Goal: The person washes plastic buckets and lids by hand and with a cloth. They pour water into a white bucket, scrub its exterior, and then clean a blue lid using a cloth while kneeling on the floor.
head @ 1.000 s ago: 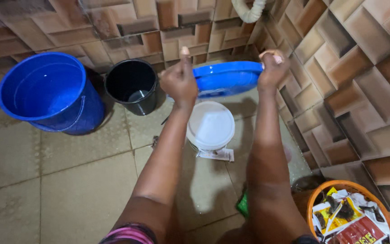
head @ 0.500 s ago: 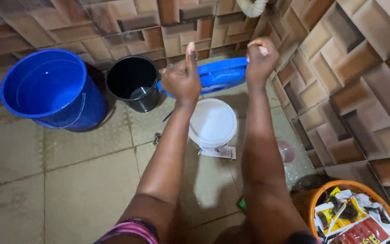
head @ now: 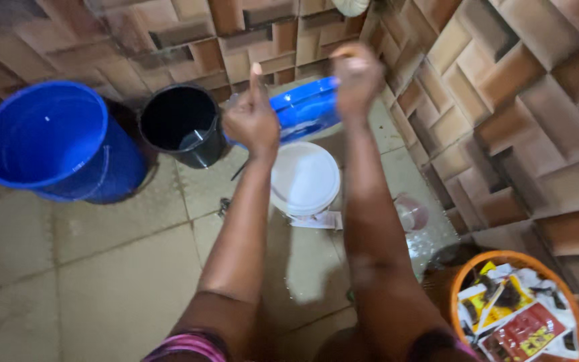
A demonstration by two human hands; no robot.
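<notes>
I hold a blue plastic basin [head: 303,107] tilted on edge above the floor. My left hand [head: 252,121] grips its near-left rim with the thumb raised. My right hand [head: 358,75] grips the right rim and is blurred. Below the basin stands a white lidded bucket [head: 305,178] on the tiled floor. Most of the basin's inside faces me; its far side is hidden by my hands.
A large blue bucket [head: 48,141] and a black bucket [head: 181,124] with a little water stand at the left against the brown tiled wall. An orange basket [head: 467,278] of packets sits bottom right. A small clear cup [head: 411,213] lies by the right wall.
The basin and both hands have shifted left and slightly up in view, and the basin looks narrower. The view itself has swung a little.
</notes>
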